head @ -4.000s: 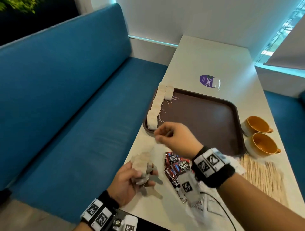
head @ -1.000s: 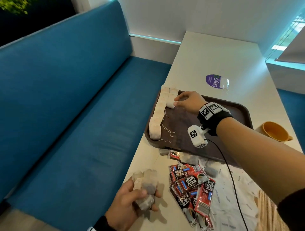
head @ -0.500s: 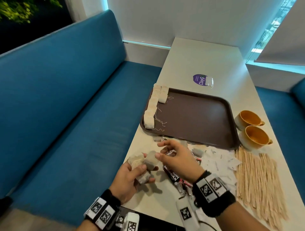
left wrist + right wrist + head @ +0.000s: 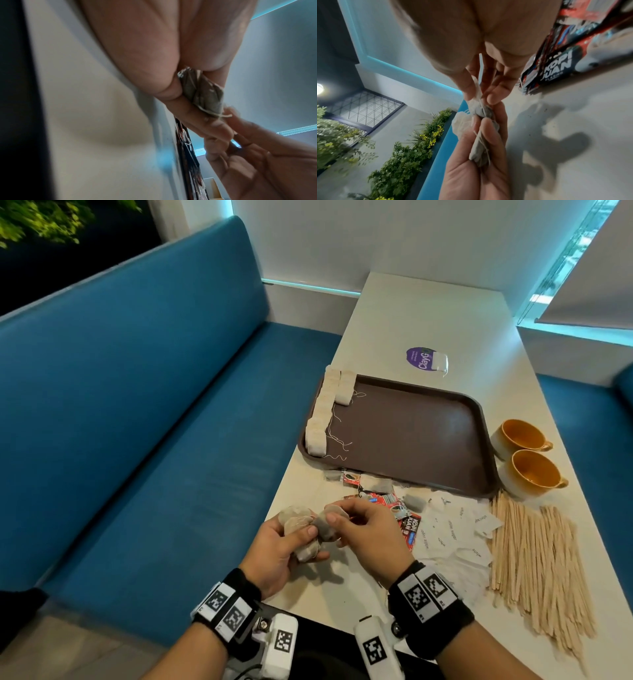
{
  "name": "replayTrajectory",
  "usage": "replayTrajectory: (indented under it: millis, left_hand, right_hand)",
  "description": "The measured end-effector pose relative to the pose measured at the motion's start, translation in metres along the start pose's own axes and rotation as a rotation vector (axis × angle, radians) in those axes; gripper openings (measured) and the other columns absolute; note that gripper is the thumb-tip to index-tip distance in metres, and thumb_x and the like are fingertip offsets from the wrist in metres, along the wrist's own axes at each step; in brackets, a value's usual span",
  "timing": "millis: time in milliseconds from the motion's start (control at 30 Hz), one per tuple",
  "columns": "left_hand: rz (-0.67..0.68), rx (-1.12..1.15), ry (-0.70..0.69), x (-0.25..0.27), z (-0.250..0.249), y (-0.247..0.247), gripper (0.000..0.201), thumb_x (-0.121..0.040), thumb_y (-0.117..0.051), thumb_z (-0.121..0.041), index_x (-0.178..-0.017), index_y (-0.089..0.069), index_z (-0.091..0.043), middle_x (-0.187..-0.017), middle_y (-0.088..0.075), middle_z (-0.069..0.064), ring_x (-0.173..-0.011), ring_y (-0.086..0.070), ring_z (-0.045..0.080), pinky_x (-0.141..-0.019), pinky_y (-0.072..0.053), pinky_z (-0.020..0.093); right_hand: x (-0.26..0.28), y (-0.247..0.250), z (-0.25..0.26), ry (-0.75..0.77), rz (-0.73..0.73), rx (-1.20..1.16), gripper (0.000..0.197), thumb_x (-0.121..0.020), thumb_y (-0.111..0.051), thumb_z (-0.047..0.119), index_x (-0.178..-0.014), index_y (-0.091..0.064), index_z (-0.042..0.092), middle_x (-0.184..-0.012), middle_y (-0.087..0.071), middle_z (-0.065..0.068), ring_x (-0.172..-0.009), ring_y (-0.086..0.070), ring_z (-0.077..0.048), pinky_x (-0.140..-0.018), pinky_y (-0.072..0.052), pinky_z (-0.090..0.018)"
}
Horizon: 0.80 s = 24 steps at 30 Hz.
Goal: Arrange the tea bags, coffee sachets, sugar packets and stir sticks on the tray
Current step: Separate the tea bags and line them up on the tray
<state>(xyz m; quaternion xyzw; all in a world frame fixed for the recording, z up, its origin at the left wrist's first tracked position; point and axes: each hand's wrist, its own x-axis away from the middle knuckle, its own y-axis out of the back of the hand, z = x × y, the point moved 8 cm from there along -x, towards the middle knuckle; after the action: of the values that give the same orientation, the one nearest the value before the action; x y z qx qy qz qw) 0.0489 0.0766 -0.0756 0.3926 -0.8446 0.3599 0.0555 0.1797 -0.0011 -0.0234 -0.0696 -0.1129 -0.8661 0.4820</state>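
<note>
Left hand (image 4: 274, 546): curled round a bunch of tea bags (image 4: 301, 525) at the table's near-left edge; the left wrist view shows string wound about them.
Right hand (image 4: 366, 535): thumb and finger pinching one bag's top; only the right wrist view shows that pinch plainly.
Tray (image 4: 479, 419): brown, a row of tea bags (image 4: 322, 419) along its left rim.
Coffee sachets (image 4: 404, 518): loose, before the tray.
Sugar packets (image 4: 452, 535): right of them.
Stir sticks (image 4: 534, 563): farthest right, head view only.
</note>
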Motion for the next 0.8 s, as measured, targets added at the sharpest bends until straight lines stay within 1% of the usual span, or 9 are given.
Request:
replayTrajectory:
  millis: [67,167,267,367,433,567,633,733,800]
  left_hand:
    - [-0.003,-0.01,-0.002,0.001,-0.001,-0.002,0.009,-0.086,-0.076,-0.007,-0.094,-0.075,-0.009,-0.097,-0.072,0.019,-0.087,-0.073,0.029,-0.061,-0.062,0.037]
    - [-0.013,0.016,0.014,0.001,-0.002,-0.001,0.025,-0.09,-0.068,-0.018,-0.11,-0.068,-0.002,-0.102,-0.073,0.019,-0.086,-0.074,0.031,-0.062,-0.062,0.037]
    - [0.044,0.085,0.029,0.0,-0.001,0.001,0.043,-0.087,-0.065,-0.013,-0.128,-0.062,0.0,-0.115,-0.069,0.028,-0.096,-0.069,0.043,-0.07,-0.061,0.038]
    - [0.068,0.119,0.032,-0.003,0.0,0.002,0.06,-0.074,-0.052,0.001,-0.133,-0.054,0.002,-0.115,-0.066,0.032,-0.101,-0.066,0.051,-0.073,-0.06,0.04]
    - [0.064,0.13,0.022,-0.004,-0.001,0.0,0.059,-0.072,-0.05,0.003,-0.131,-0.051,0.004,-0.116,-0.065,0.035,-0.098,-0.067,0.051,-0.072,-0.062,0.04]
    - [0.054,0.126,-0.001,-0.003,-0.003,-0.002,0.045,-0.079,-0.057,0.002,-0.123,-0.053,0.01,-0.123,-0.061,0.038,-0.097,-0.069,0.048,-0.073,-0.063,0.038]
    - [0.052,0.128,0.009,-0.003,-0.002,-0.002,0.038,-0.086,-0.059,0.003,-0.123,-0.054,0.011,-0.125,-0.061,0.038,-0.098,-0.069,0.045,-0.075,-0.063,0.038]
    - [0.041,0.154,0.031,-0.004,0.0,0.001,0.039,-0.091,-0.058,0.001,-0.129,-0.051,0.01,-0.126,-0.061,0.037,-0.101,-0.068,0.045,-0.076,-0.063,0.039]
    - [0.033,0.163,0.042,-0.005,0.001,0.003,0.045,-0.09,-0.061,-0.005,-0.131,-0.05,0.009,-0.126,-0.061,0.036,-0.104,-0.067,0.048,-0.076,-0.063,0.04]
  right_hand:
    - [0.0,0.001,-0.004,-0.036,0.01,-0.065,0.013,-0.093,-0.07,0.003,-0.1,-0.077,0.01,-0.092,-0.078,-0.008,-0.079,-0.072,-0.019,-0.069,-0.059,-0.03]
    - [-0.001,0.002,-0.005,-0.072,0.012,-0.155,0.02,-0.094,-0.063,-0.005,-0.106,-0.075,0.005,-0.098,-0.078,-0.012,-0.084,-0.073,-0.02,-0.07,-0.057,-0.025]
    - [-0.001,0.006,0.001,-0.071,-0.026,-0.189,0.023,-0.091,-0.068,-0.004,-0.109,-0.075,0.009,-0.096,-0.078,-0.012,-0.08,-0.07,-0.016,-0.07,-0.056,-0.026]
    - [-0.001,0.018,0.012,-0.061,-0.086,-0.215,0.019,-0.089,-0.072,-0.001,-0.104,-0.076,0.01,-0.092,-0.078,-0.013,-0.075,-0.067,-0.018,-0.073,-0.057,-0.032]
    - [-0.002,0.029,0.023,-0.025,-0.115,-0.166,0.013,-0.09,-0.072,0.004,-0.1,-0.077,0.011,-0.092,-0.077,-0.013,-0.076,-0.066,-0.019,-0.077,-0.057,-0.035]
    - [-0.01,0.062,0.049,0.059,-0.207,-0.133,0.01,-0.09,-0.074,0.009,-0.097,-0.078,0.013,-0.093,-0.078,-0.006,-0.078,-0.068,-0.013,-0.068,-0.056,-0.024]
    - [-0.015,0.082,0.06,0.086,-0.28,-0.148,0.009,-0.09,-0.074,0.011,-0.097,-0.077,0.015,-0.094,-0.078,-0.002,-0.08,-0.071,-0.012,-0.066,-0.057,-0.023]
    - [-0.022,0.104,0.073,0.169,-0.386,-0.139,0.012,-0.09,-0.074,0.011,-0.101,-0.077,0.015,-0.099,-0.078,0.003,-0.092,-0.073,-0.011,-0.082,-0.061,-0.029]
    - [-0.029,0.1,0.074,0.171,-0.348,-0.111,0.01,-0.091,-0.073,0.01,-0.1,-0.076,0.013,-0.098,-0.079,0.0,-0.094,-0.074,-0.015,-0.085,-0.06,-0.032]
